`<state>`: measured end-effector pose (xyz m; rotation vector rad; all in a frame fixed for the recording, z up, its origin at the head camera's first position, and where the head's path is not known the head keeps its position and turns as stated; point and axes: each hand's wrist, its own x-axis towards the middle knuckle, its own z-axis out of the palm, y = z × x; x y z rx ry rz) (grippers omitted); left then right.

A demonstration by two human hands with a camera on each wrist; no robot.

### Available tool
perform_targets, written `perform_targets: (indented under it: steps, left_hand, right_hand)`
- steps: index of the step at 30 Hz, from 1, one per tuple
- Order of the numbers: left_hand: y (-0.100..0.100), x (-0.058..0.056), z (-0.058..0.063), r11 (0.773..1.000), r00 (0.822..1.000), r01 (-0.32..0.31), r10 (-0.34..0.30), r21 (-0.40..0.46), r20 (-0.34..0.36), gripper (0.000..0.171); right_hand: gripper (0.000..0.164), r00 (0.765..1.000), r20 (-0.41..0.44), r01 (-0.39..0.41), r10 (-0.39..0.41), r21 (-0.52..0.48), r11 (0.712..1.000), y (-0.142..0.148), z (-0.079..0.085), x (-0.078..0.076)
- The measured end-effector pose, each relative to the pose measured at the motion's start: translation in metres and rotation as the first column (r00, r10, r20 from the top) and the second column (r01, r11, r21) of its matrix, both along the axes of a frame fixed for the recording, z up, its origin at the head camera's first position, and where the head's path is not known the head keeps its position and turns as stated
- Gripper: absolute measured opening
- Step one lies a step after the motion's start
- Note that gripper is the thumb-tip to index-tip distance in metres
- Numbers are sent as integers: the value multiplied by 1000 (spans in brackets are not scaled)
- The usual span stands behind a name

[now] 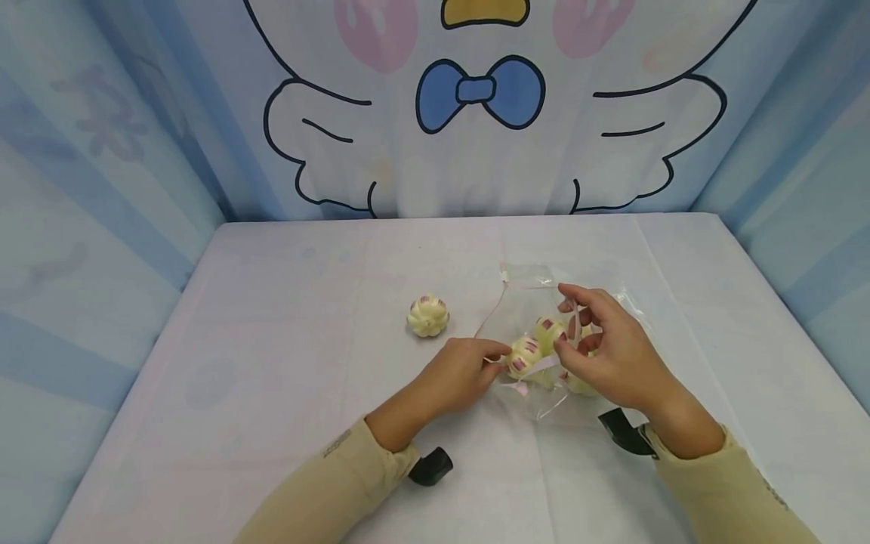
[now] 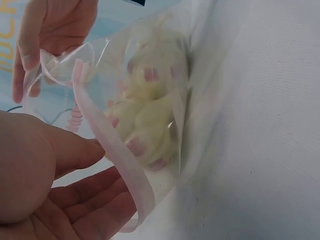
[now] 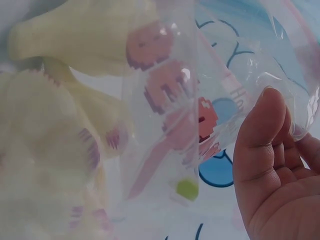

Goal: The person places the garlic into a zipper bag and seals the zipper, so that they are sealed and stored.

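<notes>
A clear zip bag (image 1: 523,302) with a pink closure strip (image 2: 112,142) lies on the table with its mouth spread apart. Inside are several pale yellow, ribbed, garlic-shaped pieces (image 1: 525,357) with purple-pink marks. My left hand (image 1: 469,374) pinches the near left edge of the bag, its thumb on the strip. On the other side, my right hand (image 1: 615,351) holds the bag's rim between thumb and fingers; film hides part of its fingertips. One more garlic-shaped piece (image 1: 428,316) sits outside the bag, beyond my left hand.
A white cloth covers the table (image 1: 272,340). Behind it hangs a curtain (image 1: 476,174) printed with a cartoon figure and a blue bow tie; blue patterned curtains (image 1: 81,249) close off both sides. Printed pink figures show on the bag film.
</notes>
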<state>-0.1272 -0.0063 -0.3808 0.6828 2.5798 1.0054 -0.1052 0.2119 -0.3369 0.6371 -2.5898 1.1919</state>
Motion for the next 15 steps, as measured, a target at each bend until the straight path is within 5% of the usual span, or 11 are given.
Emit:
perform_targets:
  steps: [15]
  left_hand:
    - [6, -12, -2, 991, 979, -1, -27, 136, 203, 29]
  right_hand:
    - [64, 1000, -15, 9, -9, 10, 1000, -2, -1, -1]
